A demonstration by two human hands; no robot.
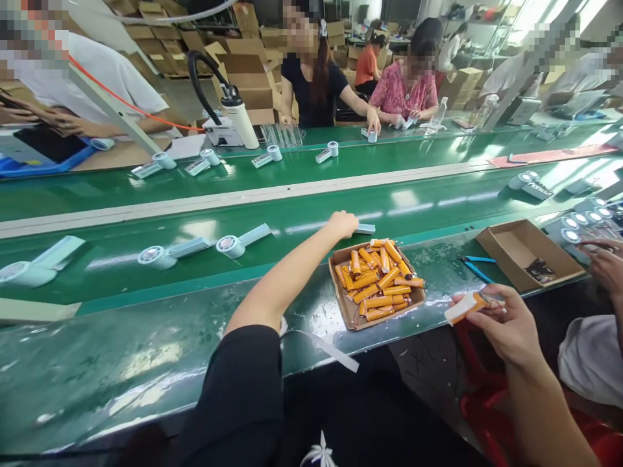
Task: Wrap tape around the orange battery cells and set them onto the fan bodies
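My left hand (343,224) reaches across to the green belt, its fingers curled over a light blue handheld-fan-shaped device (366,229). Only the end of that device's handle shows, to the right of the hand. In front of my body, my right hand (511,324) pinches an orange cylindrical battery (481,302) with a white strip (460,309) along it and thin wires at its end. Between the hands, a shallow cardboard box (357,320) full of similar orange batteries (378,279) sits on the bench.
Several light blue devices (231,246) lie along the near belt (292,259). Blue-handled pliers (477,267) lie beside a brown carton (511,253) at right. A white strip (326,347) hangs over the bench edge. A co-worker's hand (606,266) is at far right; other people sit opposite.
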